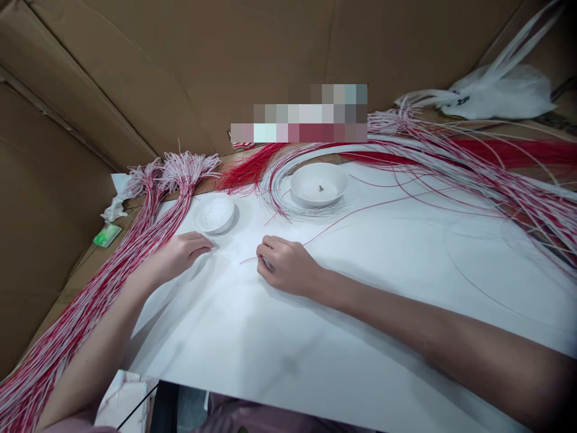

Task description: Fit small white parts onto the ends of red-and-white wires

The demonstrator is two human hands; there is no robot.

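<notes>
My right hand (pixel 286 264) is closed in a pinch over the middle of the white tabletop (pixel 279 343). A thin red wire (pixel 333 224) runs through its fingers, with a short end sticking out to the left and the long part curving back to the right. My left hand (pixel 187 252) hovers just in front of a small white bowl (pixel 216 213), its thumb and fingers pressed together. Whatever is between those fingertips is too small to make out. The small bowl holds pale contents I cannot identify.
A larger white bowl (pixel 319 184) with a tiny dark piece in it stands farther back on coiled white and red wires. Twisted red-and-white bundles (pixel 135 258) lie along the left, and more (pixel 509 180) at the right. Cardboard walls (pixel 252 54) enclose the table; a plastic bag (pixel 500 90) lies back right.
</notes>
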